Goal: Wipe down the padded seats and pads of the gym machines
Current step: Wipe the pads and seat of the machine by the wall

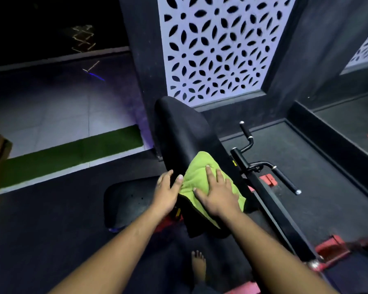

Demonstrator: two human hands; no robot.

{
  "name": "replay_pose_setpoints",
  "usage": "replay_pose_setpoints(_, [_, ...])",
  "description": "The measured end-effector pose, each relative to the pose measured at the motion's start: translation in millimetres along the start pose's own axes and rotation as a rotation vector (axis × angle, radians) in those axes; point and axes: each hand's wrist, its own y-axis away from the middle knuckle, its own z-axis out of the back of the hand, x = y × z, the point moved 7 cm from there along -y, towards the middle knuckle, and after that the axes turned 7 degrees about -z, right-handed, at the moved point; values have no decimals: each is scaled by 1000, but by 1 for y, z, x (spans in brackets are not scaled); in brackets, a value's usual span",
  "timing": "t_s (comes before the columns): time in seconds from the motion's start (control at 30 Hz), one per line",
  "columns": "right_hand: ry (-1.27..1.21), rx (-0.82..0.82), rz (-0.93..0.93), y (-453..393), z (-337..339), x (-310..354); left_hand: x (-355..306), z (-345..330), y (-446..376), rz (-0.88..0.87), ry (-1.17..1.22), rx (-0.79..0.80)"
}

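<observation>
A long black padded backrest point(183, 132) of a gym machine runs from the centre towards the patterned wall. A bright green cloth point(197, 177) lies on its lower part. My right hand point(218, 193) presses flat on the cloth with fingers spread. My left hand point(167, 192) grips the left edge of the backrest, thumb on the pad next to the cloth. A black padded seat point(128, 200) sits lower, to the left of the backrest.
Black handle bars point(263, 164) and a black frame beam with red parts point(329, 249) stand right of the pad. A white patterned screen point(217, 45) is behind. A green strip point(72, 151) edges the pale floor at left. My bare foot point(199, 265) stands on dark matting.
</observation>
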Motion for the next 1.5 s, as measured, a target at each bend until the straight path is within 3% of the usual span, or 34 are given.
replay_pose_setpoints(0.27, [-147,65,102,-140,17,80,-24,9,-147,-56,-6,-92])
replay_pose_setpoints(0.63, [-305,60,259,-295,42,153,-41,33,-251,-89,-45,-308])
replay_pose_setpoints(0.8, [-383,71,345,-379,53,175,-49,15,-286,-32,-147,-240])
replay_pose_setpoints(0.9, [-378,77,204,-420,56,158,-52,7,-299,6,-313,-190])
replay_pose_setpoints(1.0, [-386,129,103,-420,46,155,-51,7,-298,-17,-349,-193])
replay_pose_setpoints(1.1, [-397,137,333,-384,26,171,-46,7,-298,-25,-327,-200])
replay_pose_setpoints(1.17, [-430,141,380,-384,22,161,-47,7,-300,-41,-359,-197])
replay_pose_setpoints(1.37, [-411,159,-72,-463,21,65,-47,4,-302,-49,-415,-167])
replay_pose_setpoints(1.5, [-401,185,49,-417,8,84,-46,5,-302,-43,-408,-172])
